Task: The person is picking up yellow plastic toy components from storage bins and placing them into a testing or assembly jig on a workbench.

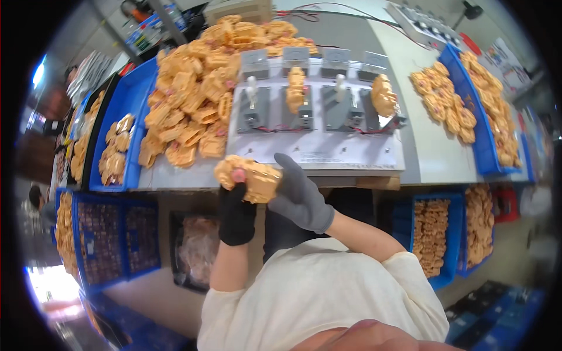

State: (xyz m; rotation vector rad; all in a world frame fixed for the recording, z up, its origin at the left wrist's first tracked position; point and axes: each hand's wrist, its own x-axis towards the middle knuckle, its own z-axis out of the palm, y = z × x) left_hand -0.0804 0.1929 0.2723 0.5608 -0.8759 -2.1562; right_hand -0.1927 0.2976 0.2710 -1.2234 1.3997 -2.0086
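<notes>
In front of my chest, at the table's near edge, is a yellow-orange moulded plastic piece (pixel 256 181) with a pink spot on it. My left hand (pixel 237 215), in a black glove, grips its left end from below. My right hand (pixel 302 197), in a grey glove, is at the piece's right end, fingers stretched apart and thumb near its lower edge; whether it touches is hard to tell. Beyond the hands stands a white test board (pixel 316 154) with several grey fixtures. Similar pieces sit upright on two fixtures, the second from left (pixel 295 89) and the rightmost (pixel 383 95).
A large heap of pieces (pixel 193 88) lies left of the board, beside a blue bin (pixel 126 96). More pieces (pixel 443 102) lie at right, next to another blue bin (pixel 468 111). Filled blue crates (pixel 448 275) and a dark, plastic-lined bin (pixel 196 245) stand below table height.
</notes>
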